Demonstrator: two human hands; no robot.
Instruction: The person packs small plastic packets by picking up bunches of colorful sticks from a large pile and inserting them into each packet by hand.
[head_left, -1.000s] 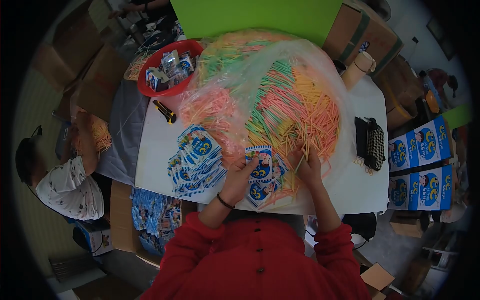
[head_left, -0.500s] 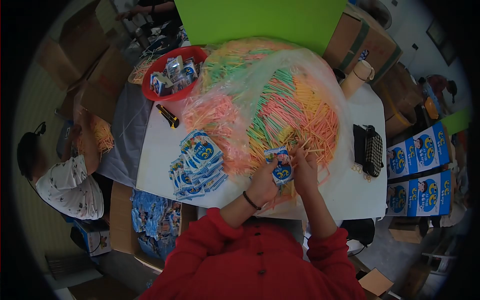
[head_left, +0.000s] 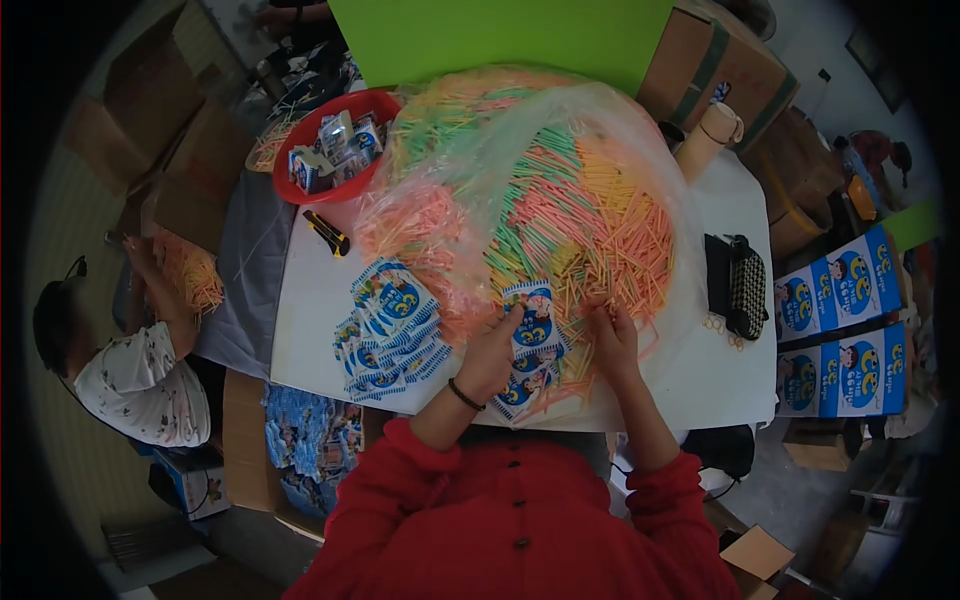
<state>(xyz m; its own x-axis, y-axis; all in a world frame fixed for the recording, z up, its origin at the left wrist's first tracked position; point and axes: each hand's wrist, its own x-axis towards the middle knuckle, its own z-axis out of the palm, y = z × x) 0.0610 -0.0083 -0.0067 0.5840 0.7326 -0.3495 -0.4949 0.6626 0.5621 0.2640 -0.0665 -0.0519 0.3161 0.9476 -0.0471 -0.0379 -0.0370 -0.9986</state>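
My left hand (head_left: 488, 358) grips a small blue-and-white printed packet (head_left: 533, 312), thumb on its front face. More packets of the same print (head_left: 530, 385) lie just under it at the table's near side. My right hand (head_left: 614, 338) is at the near edge of a big heap of thin pink, green and yellow sticks (head_left: 565, 200). Its fingers are pinched together; whether a stick is between them is hidden. Left of my hands, a fanned stack of blue-and-white packets (head_left: 392, 325) rests on the white table (head_left: 310, 335).
Clear plastic sheeting (head_left: 470, 160) partly covers the heap. A red basin (head_left: 290, 165) with packs, a yellow-black box cutter (head_left: 327, 233), a beige flask (head_left: 710, 140) and a checkered pouch (head_left: 746, 290) surround it. Printed boxes (head_left: 845, 320) stand right; another person (head_left: 140, 380) sits left.
My left hand has moved left and a little down with the packet, away from my right hand. More packets now show beneath it. The view has shifted slightly.
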